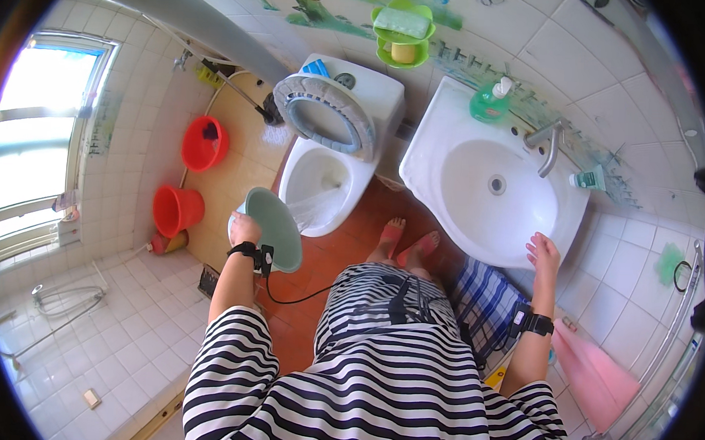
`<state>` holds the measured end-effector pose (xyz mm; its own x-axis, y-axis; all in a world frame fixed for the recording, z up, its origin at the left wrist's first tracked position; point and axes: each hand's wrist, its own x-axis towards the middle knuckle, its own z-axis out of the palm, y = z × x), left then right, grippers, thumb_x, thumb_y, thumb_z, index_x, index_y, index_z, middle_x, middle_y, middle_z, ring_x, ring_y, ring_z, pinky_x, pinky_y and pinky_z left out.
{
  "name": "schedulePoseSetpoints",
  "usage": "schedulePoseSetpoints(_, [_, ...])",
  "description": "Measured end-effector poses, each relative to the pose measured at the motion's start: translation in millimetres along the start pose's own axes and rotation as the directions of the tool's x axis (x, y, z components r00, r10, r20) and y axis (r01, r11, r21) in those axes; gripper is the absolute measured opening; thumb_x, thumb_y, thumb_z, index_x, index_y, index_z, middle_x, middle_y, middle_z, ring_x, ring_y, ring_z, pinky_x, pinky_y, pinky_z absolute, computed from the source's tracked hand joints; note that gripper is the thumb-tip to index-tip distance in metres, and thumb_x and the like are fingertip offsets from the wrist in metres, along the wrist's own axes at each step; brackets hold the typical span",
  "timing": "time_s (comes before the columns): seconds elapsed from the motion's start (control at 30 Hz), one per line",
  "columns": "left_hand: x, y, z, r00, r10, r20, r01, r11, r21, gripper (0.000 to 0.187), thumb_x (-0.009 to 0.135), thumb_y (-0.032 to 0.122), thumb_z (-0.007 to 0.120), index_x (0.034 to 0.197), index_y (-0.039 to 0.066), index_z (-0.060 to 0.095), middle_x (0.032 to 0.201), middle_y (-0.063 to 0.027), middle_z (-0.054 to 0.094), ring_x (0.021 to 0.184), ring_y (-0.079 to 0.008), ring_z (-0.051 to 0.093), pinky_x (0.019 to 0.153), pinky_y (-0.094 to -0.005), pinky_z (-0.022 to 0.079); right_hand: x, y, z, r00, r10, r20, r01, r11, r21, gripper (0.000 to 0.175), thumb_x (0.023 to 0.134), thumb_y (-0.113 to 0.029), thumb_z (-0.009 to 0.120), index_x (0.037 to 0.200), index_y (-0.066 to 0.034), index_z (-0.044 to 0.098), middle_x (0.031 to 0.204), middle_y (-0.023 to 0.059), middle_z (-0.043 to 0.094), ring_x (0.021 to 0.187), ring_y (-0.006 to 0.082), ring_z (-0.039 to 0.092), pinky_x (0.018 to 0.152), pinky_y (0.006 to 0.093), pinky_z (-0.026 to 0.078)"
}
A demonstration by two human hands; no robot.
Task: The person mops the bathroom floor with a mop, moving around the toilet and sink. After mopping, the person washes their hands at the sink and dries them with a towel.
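Note:
My left hand (246, 229) grips a pale green plastic basin (275, 231) by its rim. The basin is tilted, and water (314, 211) streams from it into the bowl of a white toilet (295, 181). The toilet's lid and seat, with a grey padded cover (325, 117), stand raised against the cistern (383, 90). On the other side, my right hand (544, 253) is at the front rim of a white washbasin (418, 158), fingers slightly apart and holding nothing. Whether its fingertips touch the rim I cannot tell.
Two red buckets (178, 211) stand by the left wall. A green soap bottle (489, 101), a metal faucet (551, 144) and a tube (589, 178) are on the washbasin. Blue checked cloth (486, 293) hangs below it. A pink towel (595, 376) hangs at right.

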<state>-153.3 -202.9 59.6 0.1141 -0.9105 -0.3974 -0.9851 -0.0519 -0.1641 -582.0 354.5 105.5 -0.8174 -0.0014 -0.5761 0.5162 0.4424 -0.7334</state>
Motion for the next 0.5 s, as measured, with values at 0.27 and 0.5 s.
schedulePoseSetpoints(0.27, [-82,65,-69,0.995,0.102,-0.011,-0.094,0.949,0.302,0.076,0.084,0.015,0.059,0.147,-0.001,0.019,0.126,-0.0171,0.059,0.113,-0.0340,0.059,0.097,-0.0576,0.043,39,-8,-17,0.987,-0.150,-0.054,0.144,0.984,-0.103,0.036,0.092,-0.028,0.061,0.119,-0.0038,0.060,0.115,0.0107,0.065,0.100,0.0175,0.064,0.070,0.0280,0.052])
schedulePoseSetpoints(0.5, [-98,69,-100,0.992,0.017,-0.126,-0.002,0.993,0.116,0.058,0.089,0.024,0.053,0.141,0.005,0.035,0.123,-0.0186,0.060,0.109,-0.0352,0.062,0.092,-0.0515,0.049,99,-61,-21,0.929,-0.363,-0.071,0.359,0.931,-0.069,0.045,0.089,-0.027,0.065,0.126,-0.0022,0.056,0.127,0.0164,0.059,0.108,0.0243,0.062,0.082,0.0322,0.052])
